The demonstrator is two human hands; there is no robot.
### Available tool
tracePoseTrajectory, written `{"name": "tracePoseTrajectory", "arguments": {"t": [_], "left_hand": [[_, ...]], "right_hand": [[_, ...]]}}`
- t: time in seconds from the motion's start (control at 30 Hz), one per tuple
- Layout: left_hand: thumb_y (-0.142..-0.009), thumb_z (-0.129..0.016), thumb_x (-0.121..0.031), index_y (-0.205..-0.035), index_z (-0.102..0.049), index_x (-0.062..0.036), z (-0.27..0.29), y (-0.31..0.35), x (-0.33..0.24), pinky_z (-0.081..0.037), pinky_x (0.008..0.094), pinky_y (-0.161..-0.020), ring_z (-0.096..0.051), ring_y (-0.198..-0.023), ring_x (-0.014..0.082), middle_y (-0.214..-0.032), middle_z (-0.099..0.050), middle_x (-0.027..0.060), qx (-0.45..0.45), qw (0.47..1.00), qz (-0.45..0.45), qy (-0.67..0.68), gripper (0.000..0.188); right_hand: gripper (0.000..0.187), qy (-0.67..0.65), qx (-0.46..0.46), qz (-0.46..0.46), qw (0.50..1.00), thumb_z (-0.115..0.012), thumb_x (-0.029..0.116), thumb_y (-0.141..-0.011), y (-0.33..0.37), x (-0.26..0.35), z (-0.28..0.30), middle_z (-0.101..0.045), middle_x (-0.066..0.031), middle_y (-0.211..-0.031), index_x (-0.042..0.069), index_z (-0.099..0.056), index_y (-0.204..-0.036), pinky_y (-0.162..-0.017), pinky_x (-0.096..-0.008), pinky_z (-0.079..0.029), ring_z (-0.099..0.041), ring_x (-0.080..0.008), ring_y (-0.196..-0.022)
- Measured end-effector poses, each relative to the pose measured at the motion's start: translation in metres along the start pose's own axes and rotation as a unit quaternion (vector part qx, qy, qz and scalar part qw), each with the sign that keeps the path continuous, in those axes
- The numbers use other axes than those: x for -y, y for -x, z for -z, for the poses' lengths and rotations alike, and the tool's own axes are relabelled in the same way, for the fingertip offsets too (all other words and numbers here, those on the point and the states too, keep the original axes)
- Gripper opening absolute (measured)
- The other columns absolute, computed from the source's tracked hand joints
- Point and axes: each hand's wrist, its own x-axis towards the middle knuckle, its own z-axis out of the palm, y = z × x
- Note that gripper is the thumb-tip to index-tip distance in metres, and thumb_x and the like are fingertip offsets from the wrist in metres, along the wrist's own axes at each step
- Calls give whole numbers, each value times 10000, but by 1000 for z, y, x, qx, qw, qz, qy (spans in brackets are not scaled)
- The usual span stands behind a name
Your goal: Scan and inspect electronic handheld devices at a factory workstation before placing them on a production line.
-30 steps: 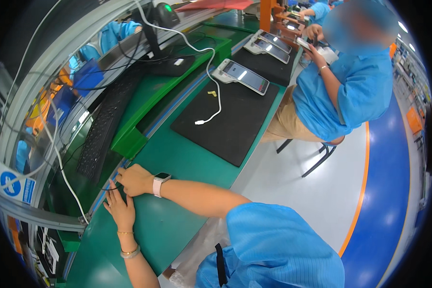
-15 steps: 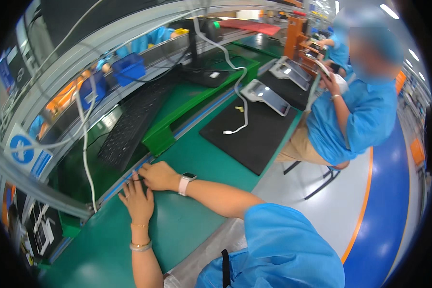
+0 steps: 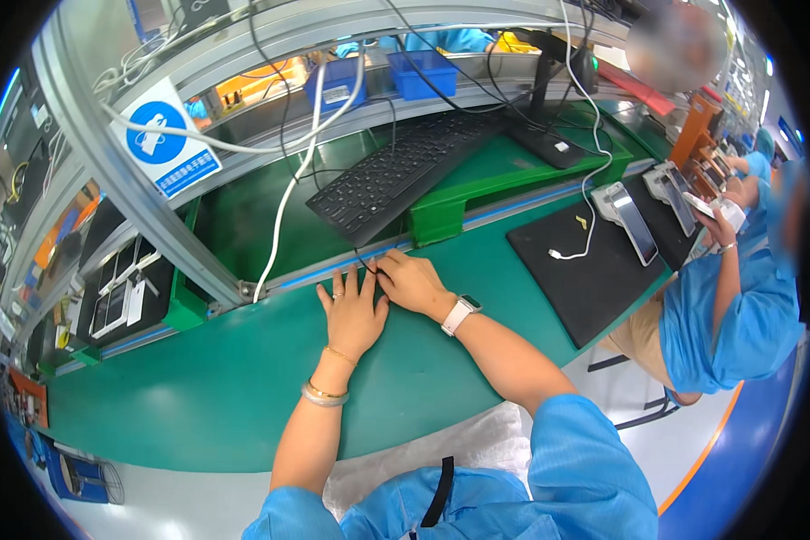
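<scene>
My left hand (image 3: 355, 317) lies nearly flat on the green table mat (image 3: 243, 378), its fingers stretched toward the rail along the far edge. A ring and bracelets show on it. Close beside it, my right hand (image 3: 416, 283) has bent fingers at the same edge, with a watch on the wrist. A thin black cable (image 3: 363, 258) runs down from the black keyboard (image 3: 405, 166) to the right fingertips, which appear pinched on it; the fingers partly hide the contact. The two hands nearly touch.
A black pad (image 3: 576, 270) with a white cable (image 3: 592, 202) lies to the right, near handheld devices in stands (image 3: 630, 220). A co-worker (image 3: 738, 297) sits there holding a white device. Metal posts (image 3: 135, 171), blue bins (image 3: 423, 74) and a green raised shelf (image 3: 441, 219) stand beyond.
My view has turned and levelled, so the table's left end shows more and the co-worker sits farther right in the picture. Both hands keep nearly the same place at the table's far edge.
</scene>
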Motion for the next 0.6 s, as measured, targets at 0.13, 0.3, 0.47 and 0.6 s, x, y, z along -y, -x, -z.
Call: {"name": "tracePoseTrajectory", "arguments": {"t": [0.13,0.3,0.47,0.6], "left_hand": [[-837,-592,-320,-1377,-427,-89,-2,0,7,-226,657,-1013,-395,-1279,400,-1345,-476,195,-40,999,13,-1,609],[-841,-558,-304,-1070,-615,-24,22,1,3,-271,655,-970,-456,-1183,418,-1237,-521,229,-34,992,65,103,366],[-832,-543,-284,-1290,-489,-3,5,-2,-8,-168,671,-1047,-369,-1283,451,-1360,-449,229,-65,992,60,92,540],[-804,-602,-320,-1508,-181,-174,1,4,-6,-140,691,-1050,-342,-1297,493,-1382,-408,281,-52,992,37,111,833]], "right_hand": [[101,17,6,52,998,-637,161,-782,-9,4,-6,-612,-96,-813,69,-641,-823,-577,-383,-515,-631,-271,-683],[120,29,43,59,997,-625,208,-795,-5,3,-20,-615,-110,-770,92,-653,-779,-574,-420,-500,-623,-300,-676],[35,-34,56,51,997,-608,55,-810,-1,-7,-8,-609,-154,-813,35,-611,-838,-644,-414,-484,-602,-352,-738],[232,-26,87,25,996,-570,21,-829,2,-14,-14,-605,-198,-941,-26,-588,-1055,-693,-436,-476,-603,-368,-822]]}}
